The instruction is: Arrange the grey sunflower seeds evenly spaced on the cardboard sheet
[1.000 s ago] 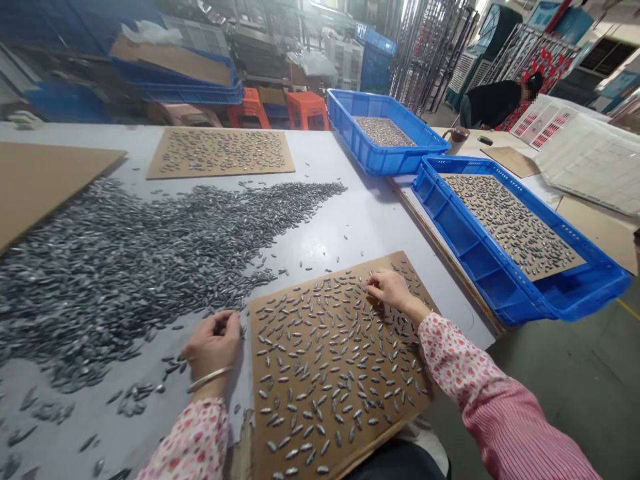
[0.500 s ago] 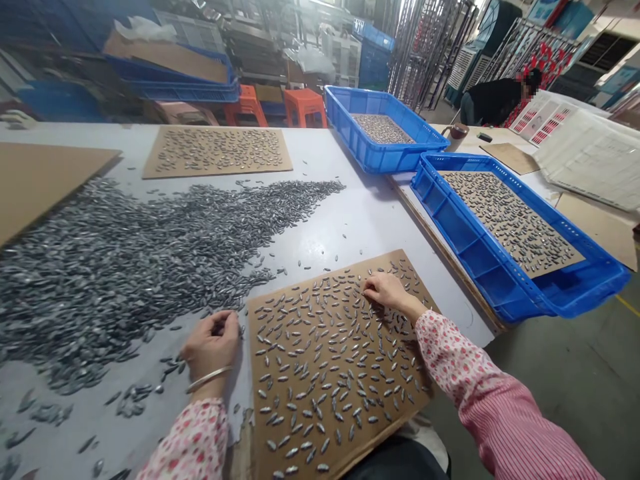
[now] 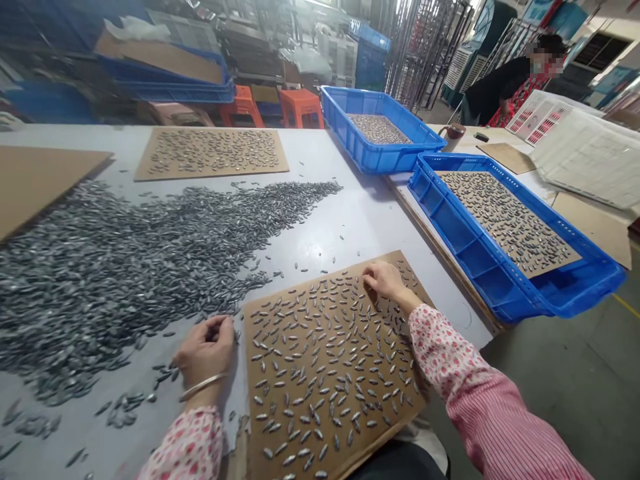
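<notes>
A brown cardboard sheet [image 3: 333,373] lies in front of me, covered with small grey metal pieces, pointed at the ends. Over its upper right part my right hand [image 3: 386,280] is closed, fingertips down close to the pieces; whatever it pinches is hidden. My left hand [image 3: 206,347], a bangle on its wrist, rests just left of the sheet with its fingers curled in. What lies inside that curl is too dark to make out. Beyond it spreads a large heap of the same metal pieces [image 3: 150,260], with small loose clusters beside the left wrist.
Two blue crates [image 3: 465,247] stand at the right, each with a piece-covered sheet inside. Another filled cardboard sheet [image 3: 213,153] lies behind the heap, and a bare one [image 3: 45,177] at the left. A brown mug [image 3: 453,135] and a person [image 3: 500,90] are at the back right.
The view has shifted slightly. Both my hands keep nearly the same place and closed shape. The person at the back right has risen somewhat from a deeper bend.
</notes>
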`<state>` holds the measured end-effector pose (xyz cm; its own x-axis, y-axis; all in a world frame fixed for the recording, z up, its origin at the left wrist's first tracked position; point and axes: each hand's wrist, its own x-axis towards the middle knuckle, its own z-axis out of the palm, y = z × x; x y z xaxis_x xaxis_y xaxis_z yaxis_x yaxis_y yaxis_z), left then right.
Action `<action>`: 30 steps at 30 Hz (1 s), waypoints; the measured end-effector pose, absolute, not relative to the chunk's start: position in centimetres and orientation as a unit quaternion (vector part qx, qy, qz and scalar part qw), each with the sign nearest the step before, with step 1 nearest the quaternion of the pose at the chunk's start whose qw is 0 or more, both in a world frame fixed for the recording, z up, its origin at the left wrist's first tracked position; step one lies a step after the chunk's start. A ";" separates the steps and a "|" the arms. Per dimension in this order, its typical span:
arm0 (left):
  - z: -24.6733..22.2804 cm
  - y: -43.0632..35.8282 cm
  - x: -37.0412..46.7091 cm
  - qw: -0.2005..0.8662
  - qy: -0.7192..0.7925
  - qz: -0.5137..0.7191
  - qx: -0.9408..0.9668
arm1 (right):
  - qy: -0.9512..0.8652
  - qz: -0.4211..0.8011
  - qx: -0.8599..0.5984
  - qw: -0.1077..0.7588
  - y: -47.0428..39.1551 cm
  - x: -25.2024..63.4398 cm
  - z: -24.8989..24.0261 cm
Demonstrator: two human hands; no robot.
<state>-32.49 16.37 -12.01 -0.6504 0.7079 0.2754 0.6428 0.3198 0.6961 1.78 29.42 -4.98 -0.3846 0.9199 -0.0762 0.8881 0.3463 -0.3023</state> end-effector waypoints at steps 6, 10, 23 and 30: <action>-11.8 16.5 -32.5 0.045 0.819 0.411 0.397 | -0.840 0.157 -0.519 0.000 30.3 4.4 -4.6; -11.0 16.4 -32.2 0.035 0.815 0.413 0.406 | -0.869 0.132 -0.476 -0.032 29.4 4.2 -5.6; -11.5 16.4 -32.5 0.030 0.816 0.404 0.412 | -0.890 0.094 -0.442 -0.053 28.2 3.4 -5.0; -11.0 16.4 -32.0 0.027 0.814 0.413 0.408 | -0.908 0.112 -0.400 -0.058 28.1 4.1 -5.5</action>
<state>-32.01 16.42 -11.04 -0.6658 0.6863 0.2927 0.6416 0.3264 0.6942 4.05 28.09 -5.48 -0.6738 0.7129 -0.1943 0.7388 0.6552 -0.1577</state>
